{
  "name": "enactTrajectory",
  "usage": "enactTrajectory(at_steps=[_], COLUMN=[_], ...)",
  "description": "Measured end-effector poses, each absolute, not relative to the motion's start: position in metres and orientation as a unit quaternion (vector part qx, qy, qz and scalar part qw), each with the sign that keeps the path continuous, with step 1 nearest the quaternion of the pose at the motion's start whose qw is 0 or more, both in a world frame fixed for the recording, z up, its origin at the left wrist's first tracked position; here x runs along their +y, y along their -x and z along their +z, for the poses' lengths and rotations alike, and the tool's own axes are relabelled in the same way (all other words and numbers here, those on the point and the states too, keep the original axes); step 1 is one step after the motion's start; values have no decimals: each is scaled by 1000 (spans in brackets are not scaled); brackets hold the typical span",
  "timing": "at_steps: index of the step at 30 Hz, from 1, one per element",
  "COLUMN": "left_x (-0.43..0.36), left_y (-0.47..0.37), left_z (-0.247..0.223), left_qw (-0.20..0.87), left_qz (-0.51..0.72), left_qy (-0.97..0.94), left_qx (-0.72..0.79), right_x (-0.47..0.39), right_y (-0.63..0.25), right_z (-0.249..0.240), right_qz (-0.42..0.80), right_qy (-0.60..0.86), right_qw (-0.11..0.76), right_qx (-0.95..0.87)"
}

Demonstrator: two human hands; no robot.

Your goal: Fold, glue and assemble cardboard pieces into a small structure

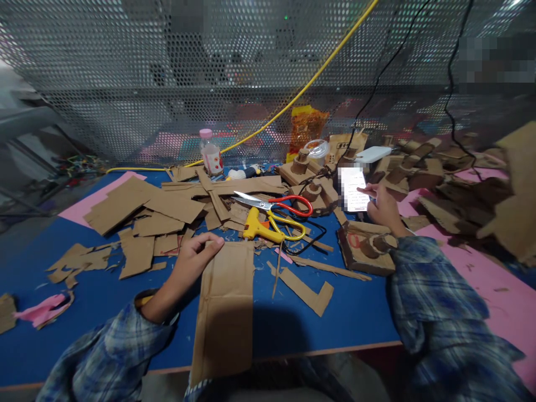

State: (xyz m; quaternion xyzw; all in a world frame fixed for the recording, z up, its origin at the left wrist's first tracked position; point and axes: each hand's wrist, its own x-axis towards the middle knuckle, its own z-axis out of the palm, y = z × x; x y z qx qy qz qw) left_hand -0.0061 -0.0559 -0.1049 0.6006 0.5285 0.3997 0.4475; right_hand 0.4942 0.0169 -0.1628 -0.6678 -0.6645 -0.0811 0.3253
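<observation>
Cardboard (pixel 228 290), hands (pixel 193 259) apart, right forefinger (pixel 368 190) extended

Blue tabletop (pixel 318 335): spread before me.
My left: pink sheet (pixel 75 209) partly beneath cardboard pieces (pixel 125 201); crumpled pink scrap (pixel 44 312).
My centre: L-shaped cardboard strip (pixel 307 293).
My right: cardboard block (pixel 360 259); larger pink sheet (pixel 494 301).
Far side: pink-capped bottle (pixel 213 159).

In my left grip (pixel 195 257), one cardboard panel (pixel 229 290); just beyond it, one yellow glue gun (pixel 252 223) and one pair of scissors (pixel 264 205), farther off one bottle (pixel 212 158). At my right grip (pixel 383 206) — one lit phone (pixel 354 188). Past both grips: one orange bag (pixel 307 129), one yellow cable (pixel 310 85), two hanging black cords (pixel 449 67).
</observation>
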Motion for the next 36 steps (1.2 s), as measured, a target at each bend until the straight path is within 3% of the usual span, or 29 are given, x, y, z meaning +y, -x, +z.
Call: enactTrajectory(at_steps=[11,36], left_x=[-57,-56], left_y=[6,6], left_z=[-105,-106], left_qw=[446,456], left_qz=[401,397], left_qy=[-600,-595], left_qx=[530,530], right_x=[21,29], right_y=[-497,-494], right_z=[-169,-167], right_qz=[-73,-77], right_qy=[659,658], right_qw=[304,358], right_qx=[-684,-658])
